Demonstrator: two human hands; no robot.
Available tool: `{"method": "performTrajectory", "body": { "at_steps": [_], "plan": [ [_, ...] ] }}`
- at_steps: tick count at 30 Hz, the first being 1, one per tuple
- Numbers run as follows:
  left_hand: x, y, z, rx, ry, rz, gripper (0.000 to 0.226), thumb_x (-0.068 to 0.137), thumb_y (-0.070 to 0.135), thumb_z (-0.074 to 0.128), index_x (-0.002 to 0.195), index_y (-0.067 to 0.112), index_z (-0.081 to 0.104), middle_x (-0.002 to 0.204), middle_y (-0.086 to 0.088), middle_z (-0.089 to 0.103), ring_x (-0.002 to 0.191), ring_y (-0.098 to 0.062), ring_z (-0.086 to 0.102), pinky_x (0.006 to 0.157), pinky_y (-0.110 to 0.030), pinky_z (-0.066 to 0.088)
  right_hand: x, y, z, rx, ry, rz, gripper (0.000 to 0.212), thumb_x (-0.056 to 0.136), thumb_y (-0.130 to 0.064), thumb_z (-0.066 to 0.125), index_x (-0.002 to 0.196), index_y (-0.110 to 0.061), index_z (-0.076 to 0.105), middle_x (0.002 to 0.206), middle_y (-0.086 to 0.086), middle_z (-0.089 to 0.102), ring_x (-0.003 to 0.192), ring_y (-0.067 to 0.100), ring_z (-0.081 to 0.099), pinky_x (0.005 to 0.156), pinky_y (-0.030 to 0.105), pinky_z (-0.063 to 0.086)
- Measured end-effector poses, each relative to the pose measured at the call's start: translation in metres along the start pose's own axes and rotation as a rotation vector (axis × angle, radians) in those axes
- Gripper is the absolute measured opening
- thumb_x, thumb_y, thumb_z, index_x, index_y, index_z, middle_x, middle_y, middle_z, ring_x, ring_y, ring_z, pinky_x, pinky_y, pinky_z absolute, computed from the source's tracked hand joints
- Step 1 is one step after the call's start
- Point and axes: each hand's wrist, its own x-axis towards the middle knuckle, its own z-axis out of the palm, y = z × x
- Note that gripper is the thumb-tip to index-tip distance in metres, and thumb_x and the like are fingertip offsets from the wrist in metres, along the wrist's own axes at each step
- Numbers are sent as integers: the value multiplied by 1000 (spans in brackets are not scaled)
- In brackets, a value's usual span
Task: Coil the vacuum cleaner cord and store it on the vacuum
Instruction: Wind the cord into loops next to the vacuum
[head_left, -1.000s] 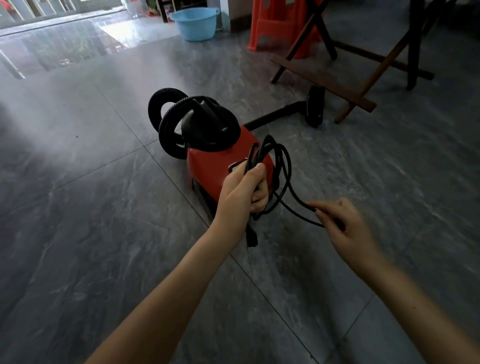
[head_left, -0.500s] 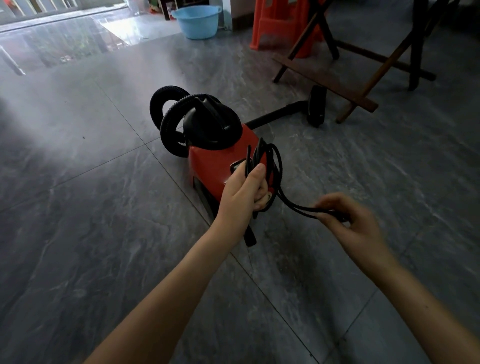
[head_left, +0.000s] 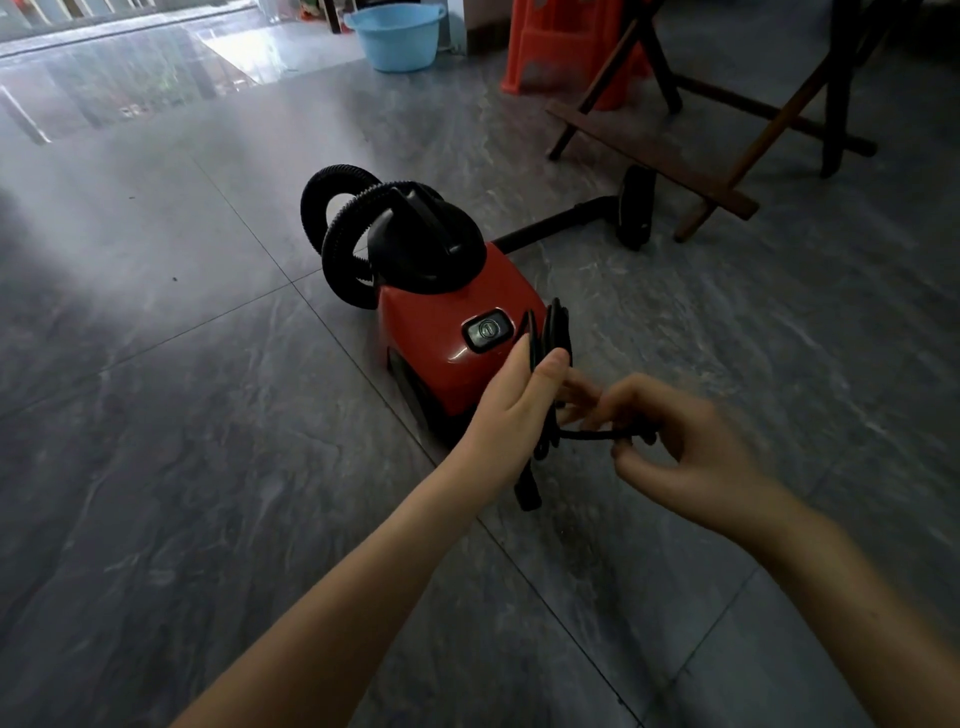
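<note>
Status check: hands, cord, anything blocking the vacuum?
Left hand shut on cord coil. Right hand pinching loose cord end. Coil not yet on vacuum. Nothing in the way.

The grey tiled floor carries everything: the red vacuum stands just beyond my grip, its wand and floor head lie farther off to the right, with wooden trestle legs, an orange stool and a blue basin well beyond.

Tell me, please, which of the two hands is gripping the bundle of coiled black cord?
The left hand clasps the coiled black cord; the right hand only pinches the loose strand trailing from it.
</note>
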Motion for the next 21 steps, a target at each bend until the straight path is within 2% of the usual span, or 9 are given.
{"method": "performTrajectory", "body": {
  "at_steps": [2, 4, 6, 8, 10, 12, 14, 17, 21],
  "plan": [
    [-1, -6, 0, 99, 9, -12, 18, 105, 22, 40, 108, 10, 54, 90, -13, 70, 84, -19, 69, 81, -34, 56, 1, -2, 4, -30, 51, -43, 19, 75, 5, 59, 88, -10, 57, 83, 3, 60, 70, 16, 55, 60, 25, 40],
    [-3, -8, 1, 147, 15, -47, 23, 105, 21, 41, 108, 2, 53, 83, -9, 69, 79, -14, 68, 77, -33, 56, 3, -3, 6, -57, 97, -68, 14, 76, 3, 60, 84, -7, 55, 77, 0, 54, 67, 10, 51, 60, 22, 39],
    [-7, -10, 3, 174, -4, -68, 25, 106, 19, 41, 105, -3, 51, 74, -8, 65, 67, -12, 65, 68, -31, 55, 4, -2, 7, -96, 133, -107, 14, 78, 5, 63, 83, -6, 55, 77, 0, 54, 69, 11, 52, 62, 22, 41],
    [-9, -11, 5, 172, -29, -79, 23, 106, 21, 41, 101, 0, 51, 68, -11, 58, 58, -15, 58, 57, -33, 50, 5, 1, 11, -177, 186, -141, 15, 81, 7, 66, 84, -5, 57, 81, 1, 55, 75, 13, 54, 67, 21, 44],
    [-9, -12, 4, 112, -33, -91, 20, 105, 24, 42, 92, 12, 51, 66, -2, 51, 56, -13, 50, 54, -34, 44, 5, 7, 15, -196, 259, -92, 13, 84, 1, 68, 90, -7, 59, 86, 0, 57, 82, 10, 57, 73, 17, 45],
    [-7, -10, 2, -9, -28, -131, 21, 105, 23, 41, 88, 13, 46, 64, 3, 43, 51, -11, 43, 51, -33, 41, 3, 19, 18, -114, 314, 44, 13, 90, -11, 66, 100, -16, 60, 96, -5, 62, 93, 6, 61, 82, 16, 47],
    [-5, -5, -1, -100, -39, -147, 20, 106, 20, 38, 89, 13, 43, 63, -1, 38, 48, -13, 38, 47, -29, 40, -1, 34, 17, -6, 306, 138, 11, 96, -17, 56, 104, -24, 60, 101, -8, 66, 99, 5, 63, 86, 20, 49],
    [-5, -4, -3, -133, -75, -128, 17, 107, 17, 36, 91, 12, 42, 63, -3, 36, 47, -14, 37, 46, -27, 40, -5, 42, 17, 129, 316, 181, 16, 98, -13, 51, 102, -25, 61, 97, -9, 69, 97, 5, 65, 82, 16, 47],
    [-7, -14, -2, -190, -126, -231, 20, 105, 24, 38, 92, 10, 45, 54, -1, 37, 41, -13, 36, 44, -27, 39, 7, 36, 15, 234, 401, 189, 16, 93, -8, 60, 100, -22, 63, 97, -4, 67, 93, 3, 65, 79, 13, 47]
  ]
}}
